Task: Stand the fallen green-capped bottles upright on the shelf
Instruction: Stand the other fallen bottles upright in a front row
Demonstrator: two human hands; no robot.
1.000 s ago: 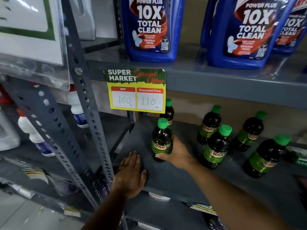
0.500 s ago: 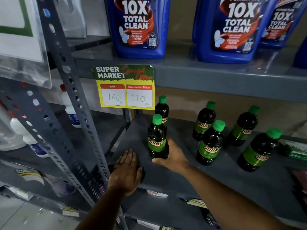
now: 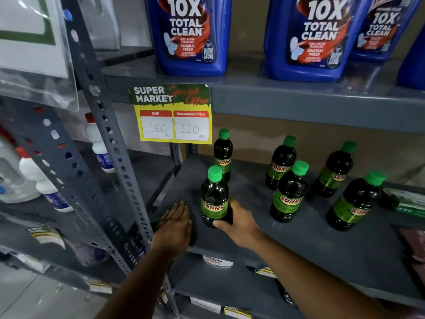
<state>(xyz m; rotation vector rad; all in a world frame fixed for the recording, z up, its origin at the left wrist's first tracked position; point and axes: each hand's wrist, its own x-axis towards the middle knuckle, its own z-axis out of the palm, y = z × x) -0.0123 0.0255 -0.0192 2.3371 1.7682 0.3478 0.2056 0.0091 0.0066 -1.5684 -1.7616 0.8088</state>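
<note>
Several dark bottles with green caps and green "SUNNY" labels stand upright on the grey shelf (image 3: 322, 245). My right hand (image 3: 239, 222) wraps the base of the front-left bottle (image 3: 215, 196), thumb at its front. Just behind it stands another bottle (image 3: 222, 153). A pair stands in the middle, the nearer bottle (image 3: 288, 192) in front of the farther bottle (image 3: 280, 163). Two more bottles stand to the right, one further back (image 3: 333, 170) and one nearer (image 3: 354, 202). My left hand (image 3: 176, 224) lies flat, palm down, on the shelf's left front corner.
A yellow and green price tag (image 3: 174, 113) hangs from the shelf above, where large blue cleaner jugs (image 3: 190, 35) stand. A perforated grey upright (image 3: 108, 157) rises at left, with white bottles (image 3: 39, 180) beyond it. A green packet (image 3: 404, 201) lies at the shelf's right end.
My right hand still holds the front-left bottle upright, with its grip shifted lower around the base. My left hand stays flat on the shelf corner. The view has drifted slightly.
</note>
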